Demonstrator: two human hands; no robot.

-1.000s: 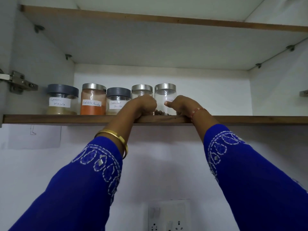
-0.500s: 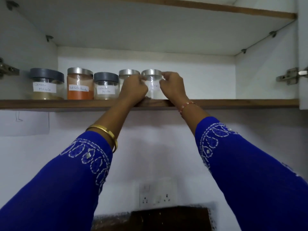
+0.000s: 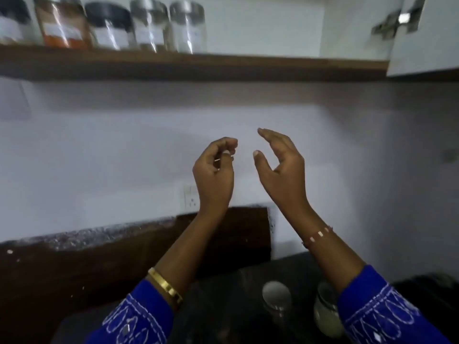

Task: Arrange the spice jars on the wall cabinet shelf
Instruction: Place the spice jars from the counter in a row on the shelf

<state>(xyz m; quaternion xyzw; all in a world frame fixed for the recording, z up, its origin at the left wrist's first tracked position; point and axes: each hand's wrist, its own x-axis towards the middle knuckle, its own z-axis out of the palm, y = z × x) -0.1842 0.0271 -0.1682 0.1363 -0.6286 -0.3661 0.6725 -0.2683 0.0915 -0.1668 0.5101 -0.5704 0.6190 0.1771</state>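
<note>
Spice jars five abreast at left end of wall cabinet shelf, two more jars down on dark counter — left hand loosely curled, right hand open, both empty, likely reaching down for next.

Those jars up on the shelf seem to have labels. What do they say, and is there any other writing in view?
Nothing can be read now; the picture is motion-blurred.
Dark-lidded jar at far left: white label, text blurred.
Orange jar: white label, text blurred.
Second dark-lidded jar: white label, text blurred.
Two steel-lidded jars: faint labels, unreadable.
Wall socket: no legible marking.
Two jars on the counter: no writing visible.
</note>
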